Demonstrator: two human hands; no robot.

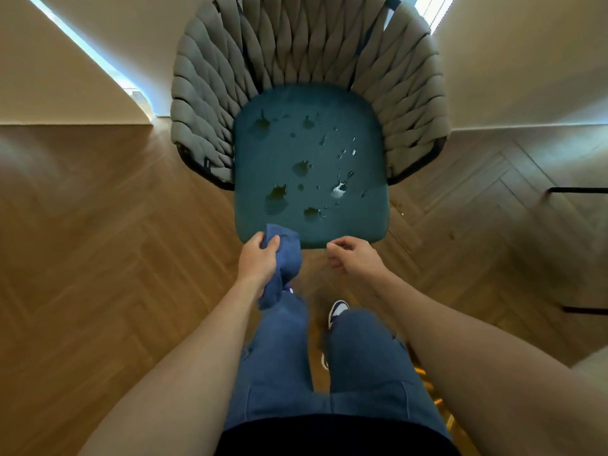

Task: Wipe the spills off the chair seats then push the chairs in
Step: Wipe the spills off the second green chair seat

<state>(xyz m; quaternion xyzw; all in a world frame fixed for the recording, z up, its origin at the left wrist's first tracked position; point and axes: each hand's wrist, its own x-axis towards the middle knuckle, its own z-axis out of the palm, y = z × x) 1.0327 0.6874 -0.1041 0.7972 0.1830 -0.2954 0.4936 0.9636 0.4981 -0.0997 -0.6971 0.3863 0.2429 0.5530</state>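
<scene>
A chair with a grey woven back [296, 44] and a teal seat [362, 209] stands straight in front of me. Several wet spills [276, 194] dot the seat, dark blotches on the left and small shiny drops on the right. My left hand [258, 260] grips a bunched blue cloth [286, 255] at the seat's front edge, the cloth's top corner lying on the seat. My right hand [353, 255] hovers at the front edge to the right, fingers loosely curled and holding nothing.
Herringbone wood floor [115, 258] surrounds the chair. White walls [65, 77] rise on both sides behind it. Dark metal bars [579, 190] of some furniture show at the right edge. My legs in jeans and a shoe [337, 311] are below the hands.
</scene>
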